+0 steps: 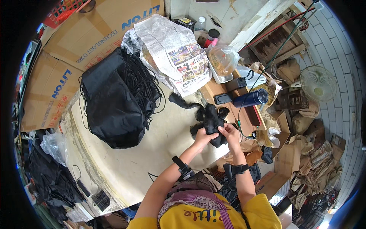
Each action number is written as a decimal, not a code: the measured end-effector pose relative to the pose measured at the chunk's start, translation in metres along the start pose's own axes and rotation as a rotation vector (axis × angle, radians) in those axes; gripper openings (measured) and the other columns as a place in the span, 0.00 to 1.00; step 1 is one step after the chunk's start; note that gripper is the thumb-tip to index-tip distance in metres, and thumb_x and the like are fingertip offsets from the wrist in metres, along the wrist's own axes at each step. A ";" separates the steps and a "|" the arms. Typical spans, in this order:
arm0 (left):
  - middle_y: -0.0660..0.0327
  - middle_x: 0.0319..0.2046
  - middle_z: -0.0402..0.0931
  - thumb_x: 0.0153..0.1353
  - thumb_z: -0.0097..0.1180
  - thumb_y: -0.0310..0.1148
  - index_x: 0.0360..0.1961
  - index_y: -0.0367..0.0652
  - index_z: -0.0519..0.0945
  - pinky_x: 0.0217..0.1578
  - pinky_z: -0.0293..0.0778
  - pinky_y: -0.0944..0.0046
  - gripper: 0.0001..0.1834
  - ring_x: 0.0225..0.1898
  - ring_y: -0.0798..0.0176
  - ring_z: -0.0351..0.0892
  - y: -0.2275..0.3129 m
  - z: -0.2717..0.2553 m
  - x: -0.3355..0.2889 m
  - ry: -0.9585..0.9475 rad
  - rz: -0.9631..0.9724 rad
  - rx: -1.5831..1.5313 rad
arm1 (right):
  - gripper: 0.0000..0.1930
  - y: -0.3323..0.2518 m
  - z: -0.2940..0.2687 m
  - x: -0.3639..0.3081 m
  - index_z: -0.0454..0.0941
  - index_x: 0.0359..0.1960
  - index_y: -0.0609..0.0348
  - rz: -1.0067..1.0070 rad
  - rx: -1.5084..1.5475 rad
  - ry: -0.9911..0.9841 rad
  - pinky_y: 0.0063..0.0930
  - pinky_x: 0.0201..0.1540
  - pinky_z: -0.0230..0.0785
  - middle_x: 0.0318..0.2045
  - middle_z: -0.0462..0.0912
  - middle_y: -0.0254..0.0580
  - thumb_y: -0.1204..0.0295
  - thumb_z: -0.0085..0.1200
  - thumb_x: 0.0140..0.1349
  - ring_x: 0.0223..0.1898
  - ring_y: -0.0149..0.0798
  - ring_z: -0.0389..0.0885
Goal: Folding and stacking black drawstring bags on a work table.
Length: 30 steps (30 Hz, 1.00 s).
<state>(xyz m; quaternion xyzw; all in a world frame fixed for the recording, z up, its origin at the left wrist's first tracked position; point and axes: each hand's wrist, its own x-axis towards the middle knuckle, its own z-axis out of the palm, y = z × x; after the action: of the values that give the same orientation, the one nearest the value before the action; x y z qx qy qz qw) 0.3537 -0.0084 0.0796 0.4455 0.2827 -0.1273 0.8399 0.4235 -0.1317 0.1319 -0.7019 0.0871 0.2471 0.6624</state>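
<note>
Black fuzzy fabric (211, 115) lies bunched under both my hands near the table's right edge. My left hand (205, 138) pinches it from the left, thumb pointing inward. Beside it, my right hand (229, 134) grips the same fabric, the two thumbs almost meeting. A narrow strip of the black material trails off to the upper left across the tabletop. Farther left sits a large stack of black drawstring bags (114, 103), its many cords tangled along the right side.
Newspaper (171, 49) covers a bundle at the back. Nearby on the right are a food container (221, 70), a black phone (222, 99) and a blue bottle (250, 98). Large cardboard (87, 34) borders the pale table (167, 152) at the left. A fan (318, 83) stands far right.
</note>
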 end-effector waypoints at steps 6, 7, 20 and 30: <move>0.63 0.34 0.82 0.56 0.68 0.32 0.39 0.40 0.82 0.38 0.75 0.65 0.12 0.35 0.70 0.80 0.004 0.008 0.004 0.041 0.042 0.118 | 0.07 0.002 -0.022 0.009 0.77 0.25 0.59 -0.058 -0.046 -0.052 0.16 0.30 0.61 0.23 0.77 0.25 0.76 0.61 0.60 0.25 0.20 0.69; 0.63 0.34 0.82 0.56 0.68 0.32 0.39 0.40 0.82 0.38 0.75 0.65 0.12 0.35 0.70 0.80 0.003 0.007 0.006 0.046 0.042 0.117 | 0.08 -0.002 -0.028 0.011 0.77 0.25 0.59 -0.069 -0.155 -0.032 0.17 0.31 0.61 0.23 0.78 0.25 0.74 0.60 0.61 0.26 0.21 0.69; 0.43 0.47 0.77 0.52 0.65 0.56 0.52 0.32 0.76 0.48 0.75 0.56 0.38 0.48 0.44 0.78 -0.040 -0.017 0.026 0.320 0.271 0.908 | 0.09 -0.164 -0.075 -0.054 0.72 0.41 0.56 -0.871 0.177 0.454 0.17 0.30 0.60 0.28 0.75 0.34 0.64 0.46 0.73 0.27 0.27 0.71; 0.59 0.57 0.73 0.72 0.45 0.47 0.62 0.37 0.70 0.56 0.68 0.65 0.27 0.54 0.67 0.73 0.102 -0.012 -0.106 -0.392 0.431 -0.001 | 0.06 -0.132 0.042 -0.063 0.79 0.37 0.66 -0.403 -0.675 -0.716 0.29 0.36 0.72 0.29 0.82 0.45 0.77 0.59 0.60 0.29 0.39 0.82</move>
<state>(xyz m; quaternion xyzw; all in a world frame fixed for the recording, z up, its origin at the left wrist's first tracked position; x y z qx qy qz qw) 0.3110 0.0555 0.2057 0.4621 0.0138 -0.0293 0.8863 0.4185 -0.0894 0.2786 -0.7506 -0.3651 0.3534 0.4224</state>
